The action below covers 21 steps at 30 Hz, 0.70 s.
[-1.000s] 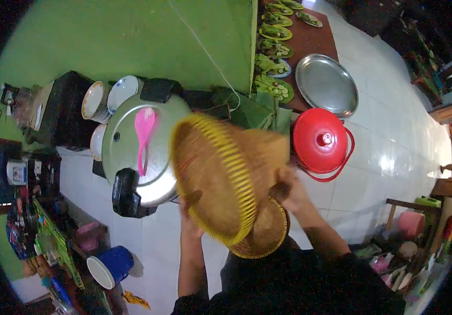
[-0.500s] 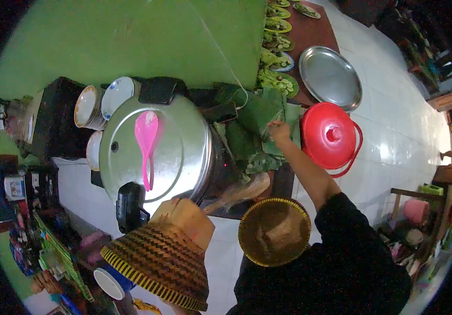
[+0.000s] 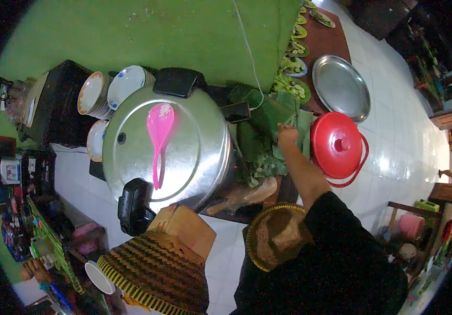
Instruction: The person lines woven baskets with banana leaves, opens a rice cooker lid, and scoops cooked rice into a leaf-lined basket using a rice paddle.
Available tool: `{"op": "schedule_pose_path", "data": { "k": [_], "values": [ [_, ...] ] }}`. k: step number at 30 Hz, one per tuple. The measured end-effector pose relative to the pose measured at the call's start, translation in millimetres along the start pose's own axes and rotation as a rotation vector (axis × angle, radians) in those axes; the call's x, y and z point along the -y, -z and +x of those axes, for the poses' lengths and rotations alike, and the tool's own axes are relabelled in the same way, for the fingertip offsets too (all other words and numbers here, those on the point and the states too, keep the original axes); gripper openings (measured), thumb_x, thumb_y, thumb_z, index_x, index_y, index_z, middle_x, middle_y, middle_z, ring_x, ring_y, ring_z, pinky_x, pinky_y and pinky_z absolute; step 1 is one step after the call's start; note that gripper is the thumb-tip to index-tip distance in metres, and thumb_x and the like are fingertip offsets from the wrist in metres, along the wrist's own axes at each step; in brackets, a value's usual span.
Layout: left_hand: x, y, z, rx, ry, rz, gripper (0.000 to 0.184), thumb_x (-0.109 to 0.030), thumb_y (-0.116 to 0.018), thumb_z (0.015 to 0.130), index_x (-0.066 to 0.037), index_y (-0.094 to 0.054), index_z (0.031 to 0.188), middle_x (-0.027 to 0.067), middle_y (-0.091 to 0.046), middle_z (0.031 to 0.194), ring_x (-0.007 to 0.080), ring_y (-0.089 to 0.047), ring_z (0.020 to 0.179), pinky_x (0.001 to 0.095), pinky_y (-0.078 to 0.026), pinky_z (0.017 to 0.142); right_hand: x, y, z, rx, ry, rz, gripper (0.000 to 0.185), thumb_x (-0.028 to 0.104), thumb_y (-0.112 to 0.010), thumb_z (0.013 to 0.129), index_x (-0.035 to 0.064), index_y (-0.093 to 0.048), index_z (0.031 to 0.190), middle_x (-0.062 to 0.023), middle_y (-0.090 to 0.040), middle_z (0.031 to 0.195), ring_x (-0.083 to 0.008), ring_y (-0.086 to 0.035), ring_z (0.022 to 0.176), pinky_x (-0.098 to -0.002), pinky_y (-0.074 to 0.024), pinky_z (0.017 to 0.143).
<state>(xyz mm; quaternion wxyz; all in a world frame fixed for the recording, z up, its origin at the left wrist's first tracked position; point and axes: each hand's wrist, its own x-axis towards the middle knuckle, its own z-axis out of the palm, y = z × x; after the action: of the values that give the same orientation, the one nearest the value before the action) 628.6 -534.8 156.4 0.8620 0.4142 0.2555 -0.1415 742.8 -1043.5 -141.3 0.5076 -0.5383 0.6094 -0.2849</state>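
Note:
My right hand (image 3: 288, 135), at the end of a black-sleeved arm, reaches into a pile of green banana leaves (image 3: 257, 134). Its fingers are closed at the edge of one leaf. My left hand does not show. Left of the leaves is a big metal rice cooker (image 3: 194, 173) with black fittings, and a pink rice paddle (image 3: 161, 131) with rice stuck to its head lies on its lid. At the bottom are a woven bamboo basket (image 3: 158, 262) with a wooden base and a round woven basket (image 3: 276, 236) against my body.
A red lidded container (image 3: 336, 147) stands right of the leaves, with a metal tray (image 3: 341, 89) beyond it. Several plates of greens and cucumber (image 3: 291, 67) line the wall. Stacked plates (image 3: 95, 94) sit behind the cooker. A plastic-wrapped item (image 3: 252, 194) lies at the table's near edge.
The view has shifted, so the cooker and table appear further right. My right hand stays among the leaves, and a leaf now stands raised beside its fingers.

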Motion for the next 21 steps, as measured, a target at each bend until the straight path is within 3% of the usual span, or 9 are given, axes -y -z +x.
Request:
{"op": "schedule_pose_path", "data": {
  "k": [3, 8, 13, 21],
  "values": [
    [1.5, -1.1, -0.6, 0.000, 0.002, 0.011, 0.045, -0.024, -0.054, 0.072, 0.003, -0.047, 0.108, 0.0180, -0.055, 0.099, 0.0299, -0.054, 0.089, 0.0414, -0.044, 0.079, -31.0, 7.3, 22.1, 0.171, 0.474, 0.115, 0.021, 0.022, -0.060, 0.074, 0.0027, -0.054, 0.076, -0.0034, -0.055, 0.069, -0.0245, -0.054, 0.066, -0.0338, -0.0453, 0.059],
    [2.3, -2.2, -1.7, 0.008, -0.001, 0.024, 0.042, -0.024, -0.053, 0.074, 0.003, -0.048, 0.106, 0.0180, -0.055, 0.099, 0.0293, -0.053, 0.089, 0.0408, -0.044, 0.078, 16.1, 16.9, -3.5, -0.002, 0.649, -0.543, 0.013, 0.015, -0.055, 0.077, 0.0031, -0.053, 0.073, -0.0067, -0.054, 0.065, -0.0252, -0.054, 0.063, -0.0372, -0.0472, 0.058],
    [3.7, -1.7, -5.4, 0.008, 0.000, 0.028, 0.039, -0.024, -0.052, 0.076, 0.003, -0.049, 0.104, 0.0180, -0.055, 0.099, 0.0287, -0.053, 0.090, 0.0402, -0.044, 0.078, 22.3, 15.1, -1.4, 0.098, 0.501, -0.662, 0.012, 0.013, -0.054, 0.076, 0.0023, -0.053, 0.071, -0.0118, -0.054, 0.065, -0.0257, -0.055, 0.061, -0.0364, -0.0465, 0.054],
    [1.7, 7.0, -17.8, 0.000, -0.019, 0.036, 0.035, -0.024, -0.051, 0.079, 0.003, -0.051, 0.101, 0.0181, -0.055, 0.098, 0.0279, -0.052, 0.091, 0.0392, -0.044, 0.078, 21.3, 10.0, -4.5, 0.036, 0.341, -0.446, 0.012, 0.014, -0.059, 0.072, 0.0037, -0.054, 0.069, -0.0126, -0.057, 0.067, -0.0226, -0.055, 0.058, -0.0324, -0.0457, 0.048]
  ]
}}
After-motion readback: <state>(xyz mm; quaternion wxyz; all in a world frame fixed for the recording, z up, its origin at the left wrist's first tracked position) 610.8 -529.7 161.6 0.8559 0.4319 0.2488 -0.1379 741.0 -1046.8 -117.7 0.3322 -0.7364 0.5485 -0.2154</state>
